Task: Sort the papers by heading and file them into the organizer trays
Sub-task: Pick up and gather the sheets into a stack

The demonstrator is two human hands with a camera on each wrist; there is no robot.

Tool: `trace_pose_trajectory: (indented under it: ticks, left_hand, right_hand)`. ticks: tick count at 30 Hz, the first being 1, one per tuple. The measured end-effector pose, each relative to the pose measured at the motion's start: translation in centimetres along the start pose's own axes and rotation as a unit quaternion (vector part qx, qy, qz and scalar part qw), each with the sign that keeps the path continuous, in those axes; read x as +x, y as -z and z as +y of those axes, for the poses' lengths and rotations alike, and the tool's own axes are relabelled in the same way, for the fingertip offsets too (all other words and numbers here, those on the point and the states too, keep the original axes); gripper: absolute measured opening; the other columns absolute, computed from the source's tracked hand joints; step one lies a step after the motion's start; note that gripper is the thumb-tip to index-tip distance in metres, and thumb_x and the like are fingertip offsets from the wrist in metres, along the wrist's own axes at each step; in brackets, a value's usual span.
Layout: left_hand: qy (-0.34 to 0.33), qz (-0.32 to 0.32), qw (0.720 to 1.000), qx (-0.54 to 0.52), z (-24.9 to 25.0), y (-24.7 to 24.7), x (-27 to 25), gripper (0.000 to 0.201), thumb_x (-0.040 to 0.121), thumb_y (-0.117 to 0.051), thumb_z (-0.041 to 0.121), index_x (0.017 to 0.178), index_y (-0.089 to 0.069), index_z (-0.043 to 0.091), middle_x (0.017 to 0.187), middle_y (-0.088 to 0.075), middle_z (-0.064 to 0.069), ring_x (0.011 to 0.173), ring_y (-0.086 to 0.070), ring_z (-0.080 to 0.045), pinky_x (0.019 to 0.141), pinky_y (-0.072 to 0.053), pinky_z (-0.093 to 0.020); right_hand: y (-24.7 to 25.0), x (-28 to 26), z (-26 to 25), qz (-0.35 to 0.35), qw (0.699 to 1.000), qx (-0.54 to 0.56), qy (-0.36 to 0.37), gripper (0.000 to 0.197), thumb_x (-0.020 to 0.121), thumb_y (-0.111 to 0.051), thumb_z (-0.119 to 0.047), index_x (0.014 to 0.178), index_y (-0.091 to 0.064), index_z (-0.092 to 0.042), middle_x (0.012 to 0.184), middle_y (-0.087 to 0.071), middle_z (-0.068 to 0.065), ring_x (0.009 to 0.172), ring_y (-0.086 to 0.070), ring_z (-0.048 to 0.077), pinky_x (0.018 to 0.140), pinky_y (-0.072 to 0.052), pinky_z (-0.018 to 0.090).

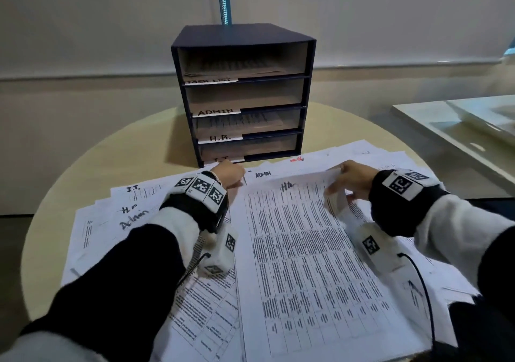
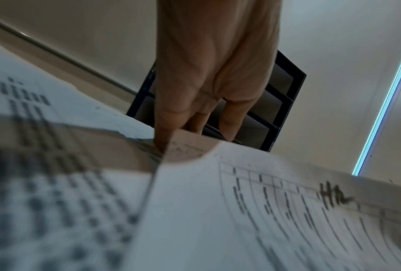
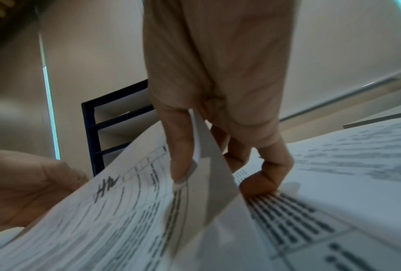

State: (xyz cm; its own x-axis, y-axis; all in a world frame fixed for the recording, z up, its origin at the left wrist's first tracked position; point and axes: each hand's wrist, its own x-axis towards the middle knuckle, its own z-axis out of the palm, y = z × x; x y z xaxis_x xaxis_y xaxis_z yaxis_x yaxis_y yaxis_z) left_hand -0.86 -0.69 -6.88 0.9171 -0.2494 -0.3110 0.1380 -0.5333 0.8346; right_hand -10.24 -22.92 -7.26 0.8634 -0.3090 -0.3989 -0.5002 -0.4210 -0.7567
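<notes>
The dark blue organizer (image 1: 245,94) stands upper centre on the round tabletop (image 1: 133,144), its four trays labelled TASK LIST, ADMIN, H.R. and I.T. from top to bottom. Printed sheets lie in the TASK LIST tray (image 1: 239,67) and the H.R. tray (image 1: 245,122); the ADMIN tray (image 1: 245,95) looks bare, and I cannot tell what the I.T. tray (image 1: 250,147) holds. Loose papers (image 1: 117,216) cover the lower half of the frame, overlapping, headed I.T., H.R. and Admin in handwriting. My right hand (image 1: 352,177) pinches the top right corner of the H.R. sheet (image 1: 306,264), thumb on top and fingers beneath, lifting that corner off the pile. My left hand (image 1: 227,175) presses straight fingertips on the sheet's top left corner, just before the organizer's bottom tray. A white tray-like object (image 1: 459,127) sits at the right edge, apart from the tabletop.
</notes>
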Motion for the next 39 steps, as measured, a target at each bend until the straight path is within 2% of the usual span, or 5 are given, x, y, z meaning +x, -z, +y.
trace_pose_trajectory:
  ticks: [8,12,20,30,39]
  left_hand:
    - [0.007,-0.026,0.998,0.064,1.3,-1.6,1.0,0.016,0.088,-0.053,0.000,0.073,-0.049,0.006,0.074,-0.049,-0.010,0.070,-0.050,-0.022,0.066,-0.041,-0.030]
    - [-0.069,-0.008,0.995,0.066,1.3,-1.9,1.1,0.023,0.088,-0.059,0.006,0.111,-0.060,0.001,0.103,-0.058,-0.014,0.099,-0.056,-0.026,0.091,-0.049,-0.036]
    - [-0.186,0.055,0.977,0.087,1.3,0.2,-0.2,0.022,0.091,-0.045,0.006,0.073,-0.056,0.011,0.074,-0.050,-0.010,0.076,-0.047,-0.019,0.072,-0.041,-0.027]
    - [-0.195,0.129,0.971,-0.040,1.1,6.2,-1.7,0.028,0.095,-0.045,0.008,0.069,-0.052,0.014,0.075,-0.051,-0.010,0.073,-0.048,-0.018,0.069,-0.043,-0.030]
    - [-0.061,0.012,0.987,-0.151,-2.9,6.6,-0.2,0.074,0.073,-0.076,0.034,0.130,-0.044,0.000,0.128,-0.056,-0.019,0.114,-0.056,-0.034,0.099,-0.045,-0.051]
  right_hand:
    - [0.7,-0.5,1.8,-0.094,0.992,-0.069,0.039,0.051,0.080,-0.055,0.014,0.043,-0.067,-0.020,0.044,-0.062,-0.005,0.038,-0.056,0.005,0.039,-0.040,0.012]
    - [0.7,-0.8,1.6,-0.092,0.992,-0.065,0.050,0.026,0.082,-0.062,0.004,0.061,-0.064,-0.011,0.043,-0.060,-0.005,0.039,-0.055,0.007,0.038,-0.039,0.014]
    - [0.7,-1.0,0.2,0.014,0.996,-0.026,0.086,0.012,0.075,-0.073,-0.018,0.083,-0.069,-0.011,0.091,-0.068,0.010,0.095,-0.061,0.027,0.095,-0.044,0.041]
    - [-0.8,-0.7,-2.1,0.073,0.979,0.112,0.154,0.007,0.072,-0.074,-0.003,0.076,-0.072,-0.008,0.080,-0.071,0.013,0.082,-0.060,0.029,0.085,-0.050,0.043]
    - [-3.0,-1.0,-3.9,0.117,0.955,0.209,0.178,0.028,0.081,-0.058,0.011,0.109,-0.060,0.011,0.109,-0.064,0.025,0.095,-0.061,0.029,0.099,-0.046,0.044]
